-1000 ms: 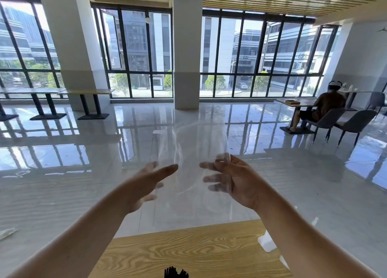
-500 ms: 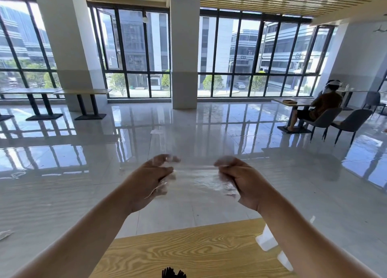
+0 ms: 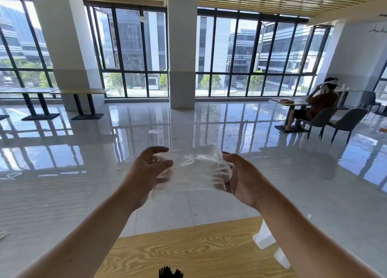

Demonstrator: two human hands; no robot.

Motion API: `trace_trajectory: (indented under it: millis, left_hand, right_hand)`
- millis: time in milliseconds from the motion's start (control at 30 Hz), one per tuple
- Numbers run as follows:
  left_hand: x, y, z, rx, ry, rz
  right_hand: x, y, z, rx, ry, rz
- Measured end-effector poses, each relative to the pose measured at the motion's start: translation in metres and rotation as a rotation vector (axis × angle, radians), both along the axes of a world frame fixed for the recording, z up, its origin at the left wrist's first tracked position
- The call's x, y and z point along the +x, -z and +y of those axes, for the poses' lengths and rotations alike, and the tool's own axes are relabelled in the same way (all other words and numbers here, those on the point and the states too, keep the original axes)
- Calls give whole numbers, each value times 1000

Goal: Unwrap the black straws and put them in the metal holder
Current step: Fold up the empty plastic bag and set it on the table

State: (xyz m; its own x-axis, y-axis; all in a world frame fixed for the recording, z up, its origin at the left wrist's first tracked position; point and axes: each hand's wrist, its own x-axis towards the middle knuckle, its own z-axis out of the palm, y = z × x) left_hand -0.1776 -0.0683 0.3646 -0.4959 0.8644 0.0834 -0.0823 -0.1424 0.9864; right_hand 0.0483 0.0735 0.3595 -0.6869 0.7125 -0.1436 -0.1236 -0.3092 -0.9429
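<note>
I hold a crumpled clear plastic wrapper in the air in front of me, over the far edge of the table. My left hand grips its left side and my right hand cups its right side. The tips of several black straws poke up at the bottom edge of the view, above the wooden table. The metal holder itself is out of view below the frame.
A white object sits past the table's right edge, partly behind my right forearm. Beyond lies a glossy tiled floor. A seated person is at a far table on the right, with grey chairs nearby.
The wrapper went from a stretched sheet between my spread fingers to a bunched wad. My hands closed on it, then drew it lower and nearer together.
</note>
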Motion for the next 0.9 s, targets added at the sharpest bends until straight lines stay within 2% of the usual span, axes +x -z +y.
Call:
trace_trajectory:
  millis: [100,267,400,500,600,700,767,900]
  left_hand:
    - [3,3,6,72,-146,18]
    - [10,9,11,104,-328,-29]
    - [26,12,14,110,-211,-182]
    - [35,15,15,107,-112,-233]
    - [35,13,11,54,-50,-202]
    - [28,9,4,-91,101,-125]
    - [24,5,2,-153,132,-51]
    - [20,3,8,-163,21,109]
  right_hand:
    - [-1,1,-6,2,-50,-88]
    - [-8,6,-15,-45,-69,7]
    - [-22,11,-25,5,-135,-61]
    - [-29,11,-26,-40,-114,-21]
    - [-28,6,-18,-56,-1,97]
    - [-23,2,-11,55,100,-3]
    - [-19,1,-10,105,74,-62]
    - [-15,-4,-12,105,-26,-150]
